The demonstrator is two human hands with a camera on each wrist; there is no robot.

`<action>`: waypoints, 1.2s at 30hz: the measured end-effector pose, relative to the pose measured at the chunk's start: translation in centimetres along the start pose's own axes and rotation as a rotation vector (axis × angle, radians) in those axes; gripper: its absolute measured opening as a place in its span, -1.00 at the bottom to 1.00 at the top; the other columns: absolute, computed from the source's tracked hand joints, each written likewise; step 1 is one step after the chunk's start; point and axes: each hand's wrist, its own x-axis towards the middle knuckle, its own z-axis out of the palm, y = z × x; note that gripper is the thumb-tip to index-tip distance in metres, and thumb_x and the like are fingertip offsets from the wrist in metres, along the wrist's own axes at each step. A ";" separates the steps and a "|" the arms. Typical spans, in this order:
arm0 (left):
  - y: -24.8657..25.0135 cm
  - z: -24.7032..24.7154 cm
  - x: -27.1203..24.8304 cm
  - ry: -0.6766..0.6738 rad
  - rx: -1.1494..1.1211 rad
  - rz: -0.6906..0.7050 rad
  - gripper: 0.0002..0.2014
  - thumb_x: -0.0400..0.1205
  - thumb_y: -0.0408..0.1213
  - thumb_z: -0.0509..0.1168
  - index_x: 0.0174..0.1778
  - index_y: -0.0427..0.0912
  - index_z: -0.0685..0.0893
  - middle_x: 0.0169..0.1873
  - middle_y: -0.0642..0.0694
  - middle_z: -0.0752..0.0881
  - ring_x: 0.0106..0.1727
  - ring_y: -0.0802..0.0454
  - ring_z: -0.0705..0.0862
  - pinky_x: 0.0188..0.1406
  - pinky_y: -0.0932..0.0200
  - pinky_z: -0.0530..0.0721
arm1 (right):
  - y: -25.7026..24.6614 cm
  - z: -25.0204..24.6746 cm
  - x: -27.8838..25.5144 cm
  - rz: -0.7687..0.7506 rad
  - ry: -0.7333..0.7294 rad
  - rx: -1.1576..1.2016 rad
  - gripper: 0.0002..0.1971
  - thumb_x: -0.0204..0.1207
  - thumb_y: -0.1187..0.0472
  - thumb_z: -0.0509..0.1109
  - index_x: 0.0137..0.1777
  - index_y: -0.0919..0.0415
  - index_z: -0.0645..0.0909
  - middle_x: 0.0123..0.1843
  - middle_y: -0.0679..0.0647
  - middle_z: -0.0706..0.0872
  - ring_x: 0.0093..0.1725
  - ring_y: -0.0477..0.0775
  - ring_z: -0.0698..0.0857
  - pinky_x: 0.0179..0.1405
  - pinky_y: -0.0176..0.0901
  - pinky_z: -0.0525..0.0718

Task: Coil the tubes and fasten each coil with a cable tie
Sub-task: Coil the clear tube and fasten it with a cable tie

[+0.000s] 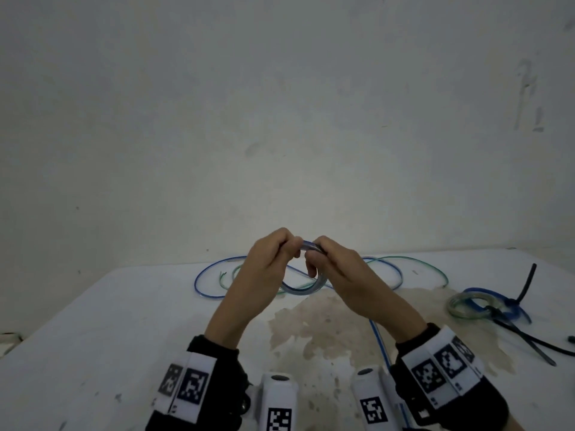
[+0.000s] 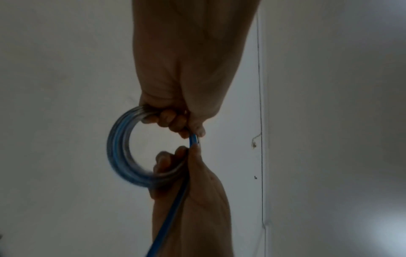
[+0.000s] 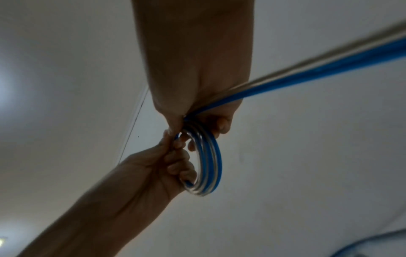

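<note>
While loose tubing (image 1: 384,265) trails across the far table (image 1: 124,321), left hand (image 1: 264,262) and right hand (image 1: 339,269) pinch a springy blue-striped coil (image 2: 119,147) at its top, where the turns bunch; it looks light.

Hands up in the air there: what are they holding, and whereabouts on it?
Both grip one small coil of blue-striped clear tube. The left hand and right hand pinch its top, side by side; the loose tail trails from the right hand.
</note>
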 end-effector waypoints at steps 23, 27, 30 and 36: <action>2.1 -2.9 -0.4 -0.301 0.179 -0.144 -0.64 0.70 -0.23 0.13 -0.44 -0.16 0.53 -0.55 0.06 0.52 -0.53 0.20 0.47 -0.35 0.16 0.49 | -1.1 -0.2 -0.5 -0.002 -0.274 -0.212 -0.77 0.71 0.15 0.03 -0.09 0.20 0.45 -0.24 -0.04 0.52 -0.28 -0.18 0.45 -0.25 -0.36 0.37; 1.7 -2.1 -0.2 -0.279 0.143 -0.126 -0.61 0.73 -0.20 0.07 -0.46 -0.15 0.46 -0.54 0.05 0.46 -0.55 0.20 0.38 -0.39 0.21 0.37 | -1.1 -0.4 -0.4 0.014 -0.227 -0.034 -0.75 0.71 0.16 0.05 -0.15 0.11 0.49 -0.27 -0.08 0.58 -0.27 -0.12 0.50 -0.19 -0.25 0.46; 1.6 -1.6 -0.1 -0.181 0.028 -0.099 -0.63 0.73 -0.26 0.07 -0.42 -0.23 0.47 -0.52 0.00 0.48 -0.53 0.23 0.40 -0.41 0.31 0.36 | -1.1 -0.3 -0.1 -0.026 -0.091 0.189 -0.68 0.71 0.20 0.03 -0.20 0.15 0.54 -0.29 0.00 0.61 -0.26 -0.16 0.56 -0.13 -0.37 0.50; 1.4 -2.4 -0.6 -0.345 -0.114 -0.106 -0.73 0.72 -0.34 0.08 -0.26 -0.29 0.55 -0.42 0.01 0.63 -0.42 0.06 0.34 -0.45 0.31 0.38 | -0.7 -0.4 0.0 -0.031 -0.036 0.242 -0.65 0.70 0.25 0.04 -0.22 0.21 0.60 -0.32 0.06 0.65 -0.25 -0.09 0.62 -0.06 -0.24 0.57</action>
